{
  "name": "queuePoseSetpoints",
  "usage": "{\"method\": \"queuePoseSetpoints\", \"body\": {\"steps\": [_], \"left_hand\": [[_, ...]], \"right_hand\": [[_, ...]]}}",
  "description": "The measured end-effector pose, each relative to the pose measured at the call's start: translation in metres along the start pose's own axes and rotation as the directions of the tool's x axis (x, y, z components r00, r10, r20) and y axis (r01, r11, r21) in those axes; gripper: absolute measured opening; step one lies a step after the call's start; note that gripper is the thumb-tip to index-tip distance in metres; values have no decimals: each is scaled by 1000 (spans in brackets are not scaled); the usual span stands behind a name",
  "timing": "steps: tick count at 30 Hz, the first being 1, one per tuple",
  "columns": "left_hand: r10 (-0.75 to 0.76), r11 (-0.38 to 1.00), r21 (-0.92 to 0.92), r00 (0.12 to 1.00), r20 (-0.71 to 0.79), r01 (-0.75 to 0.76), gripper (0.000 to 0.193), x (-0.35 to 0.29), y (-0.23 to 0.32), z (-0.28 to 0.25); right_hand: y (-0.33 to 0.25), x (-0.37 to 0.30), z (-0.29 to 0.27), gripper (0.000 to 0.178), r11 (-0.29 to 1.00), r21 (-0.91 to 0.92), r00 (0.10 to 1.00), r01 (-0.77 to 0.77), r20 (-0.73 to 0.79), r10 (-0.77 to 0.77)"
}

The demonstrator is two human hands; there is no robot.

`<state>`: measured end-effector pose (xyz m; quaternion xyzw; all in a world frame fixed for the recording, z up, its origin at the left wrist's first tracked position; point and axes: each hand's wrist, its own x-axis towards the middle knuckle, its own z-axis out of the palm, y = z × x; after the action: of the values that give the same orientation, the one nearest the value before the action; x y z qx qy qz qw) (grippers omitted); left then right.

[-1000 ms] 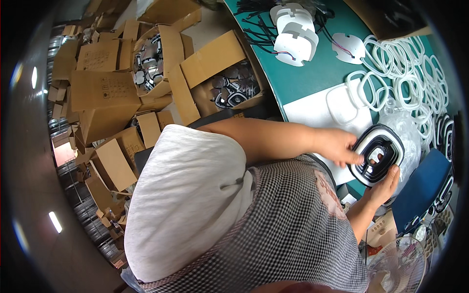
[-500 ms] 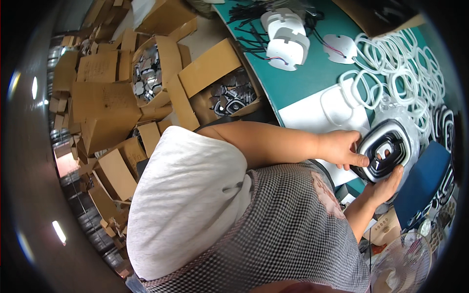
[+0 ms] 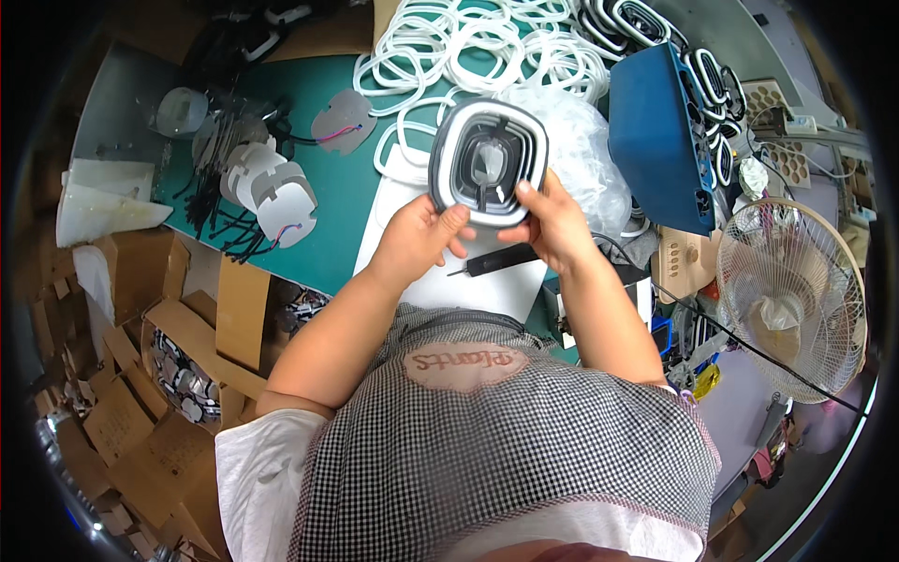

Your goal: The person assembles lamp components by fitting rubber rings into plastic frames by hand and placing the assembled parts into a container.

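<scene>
rounded frame [image 3: 463,157], its near edge pinched by both hands [image 3: 414,242] [image 3: 560,227], now appears nearer the view's middle.

Tabletop [image 3: 323,242]: green
Nested frame [image 3: 465,159]: black and white bands, one inside another
Loops [image 3: 448,51] toward the tabletop's far edge: white
Sheet [image 3: 435,288] at the near edge: plain white
Plastic bag [image 3: 576,150]: clear, milky white where it creases
Bin [image 3: 655,140] toward the right edge: deep blue
Notched plates [image 3: 286,208] toward the left edge: pale grey to white
Single plate [image 3: 335,117]: grey, its wire [image 3: 344,132] red and blue
Cables [image 3: 217,187] beside the notched plates: black
Slim tool [image 3: 504,260] above the sheet: black
Apron [image 3: 515,431]: small black-and-white check
Apron patch [image 3: 465,366]: pale pink, with darker reddish-brown lettering
Sleeve [image 3: 267,473]: white
Carton [image 3: 243,314] off the near-left corner: tan brown
Fan [image 3: 791,304]: cream
</scene>
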<state>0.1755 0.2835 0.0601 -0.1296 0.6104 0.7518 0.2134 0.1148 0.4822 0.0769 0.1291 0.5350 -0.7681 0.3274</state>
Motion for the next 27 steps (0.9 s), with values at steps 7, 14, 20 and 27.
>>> {"method": "queuePoseSetpoints", "body": {"steps": [7, 14, 20, 27], "left_hand": [[-15, 998, 58, 996, -83, 19, 38, 20, 12, -19], [-61, 997, 46, 988, -144, 68, 29, 30, -3, -45], [95, 967, 255, 899, -427, 19, 28, 58, -33, -103], [380, 637, 762, 811, -444, 119, 30, 112, -4, -150]], "right_hand": [[-101, 132, -60, 27, 923, 131, 897, 362, -318, -307], [-175, 217, -121, 55, 736, 369, 815, 567, -381, -437], [-91, 168, -32, 50, 918, -79, 893, 388, -215, -396], [-31, 166, -23, 23, 582, -642, 766, 499, 13, -642]]}}
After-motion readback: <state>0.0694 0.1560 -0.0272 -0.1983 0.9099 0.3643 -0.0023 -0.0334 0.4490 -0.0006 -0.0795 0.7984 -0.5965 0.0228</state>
